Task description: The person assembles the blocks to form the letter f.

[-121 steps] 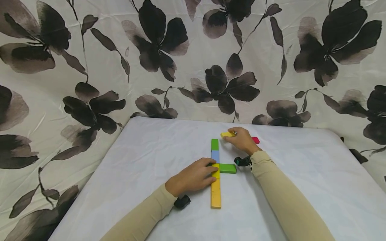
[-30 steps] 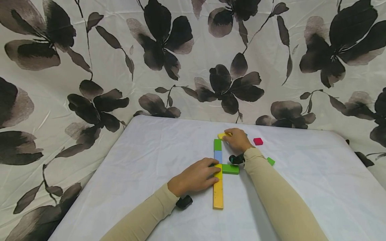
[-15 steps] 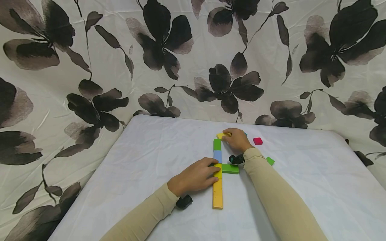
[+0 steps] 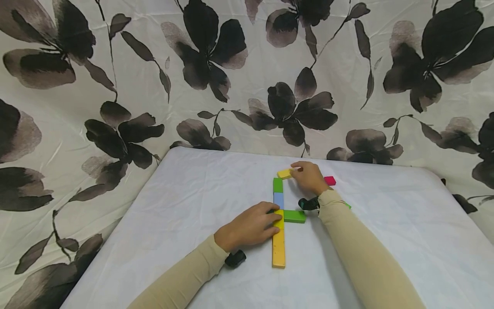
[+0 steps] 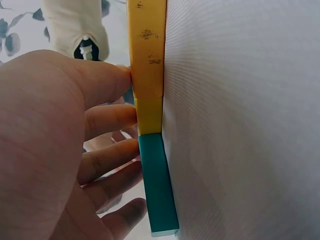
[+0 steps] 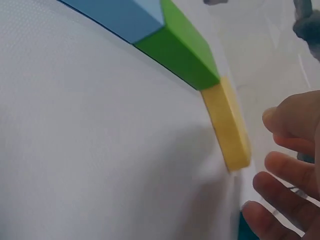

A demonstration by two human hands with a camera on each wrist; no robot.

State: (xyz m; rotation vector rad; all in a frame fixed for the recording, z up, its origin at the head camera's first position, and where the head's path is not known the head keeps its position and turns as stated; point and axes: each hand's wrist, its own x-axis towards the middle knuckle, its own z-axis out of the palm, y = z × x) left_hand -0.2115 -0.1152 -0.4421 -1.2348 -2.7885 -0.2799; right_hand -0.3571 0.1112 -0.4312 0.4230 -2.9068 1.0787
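On the white cloth, a row of wooden blocks runs away from me: a long yellow block (image 4: pixel 278 252), a short yellow block (image 4: pixel 281 224), a light blue block (image 4: pixel 278 200) and a green block (image 4: pixel 278 185). Angled rightward at the far end lies another yellow block (image 4: pixel 284 174), whose near end touches the green one in the right wrist view. My right hand (image 4: pixel 308 178) is beside it, apart from it, fingers spread (image 6: pixel 287 197). My left hand (image 4: pixel 247 226) rests along the row. Its fingertips touch the yellow blocks and a teal block (image 5: pixel 157 185), mostly hidden in the head view.
A long green block (image 4: pixel 294 216) juts right from the row. Beyond my right wrist lie a red block (image 4: pixel 329 180) and a partly hidden green one (image 4: pixel 349 206). A teal block (image 6: pixel 246 230) shows under my right fingers. Floral fabric (image 4: pixel 216 120) hangs behind the table.
My right hand brought the yellow block to the row's far end, let go of it, and has drawn back slightly to the right. My left hand has stayed on the row.
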